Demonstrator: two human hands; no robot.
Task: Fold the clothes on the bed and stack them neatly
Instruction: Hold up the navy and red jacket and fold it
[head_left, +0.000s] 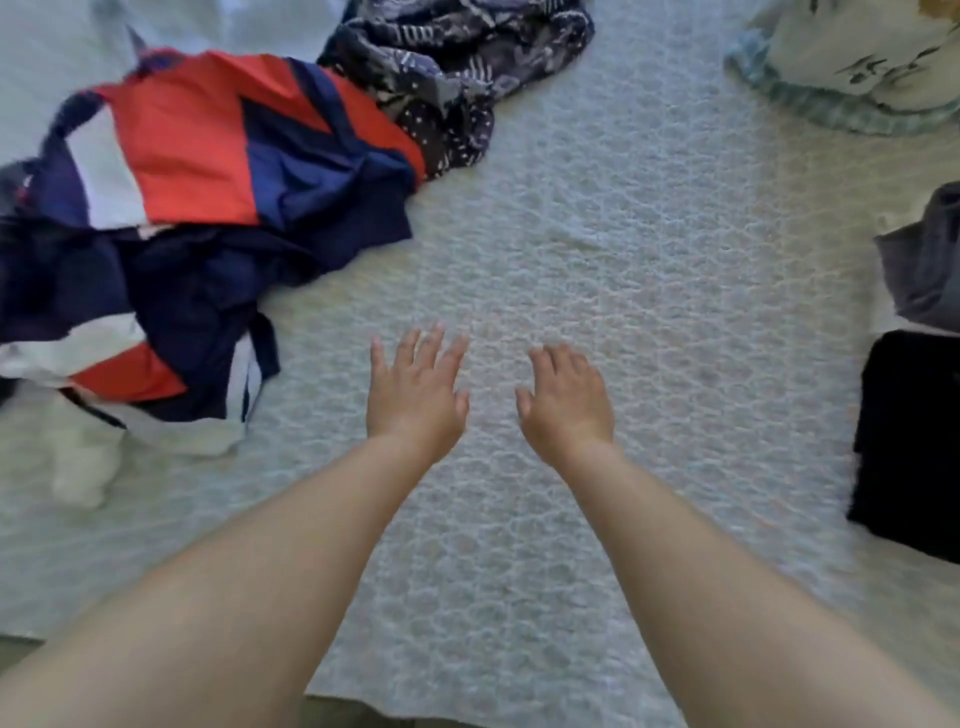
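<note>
Now both arms are reaching out over the quilted bedspread (597, 249). Left hand (415, 387) is spreading its fingers flat, holding nothing; right hand (566, 400) is hanging with fingers loosely relaxed, also holding nothing. Unfolded clothes are lying to the left: a red, navy and white garment (208, 150) beside a dark patterned garment (447, 73). Folded black clothing (909, 441) is sitting at the right edge, with grey clothing (924, 265) just beyond.

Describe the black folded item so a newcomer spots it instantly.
Start at the bed, then go to its right edge, nearer the person. The black folded garment lies flat there, just below a crumpled grey garment. It alone is solid black and neatly squared.
</note>
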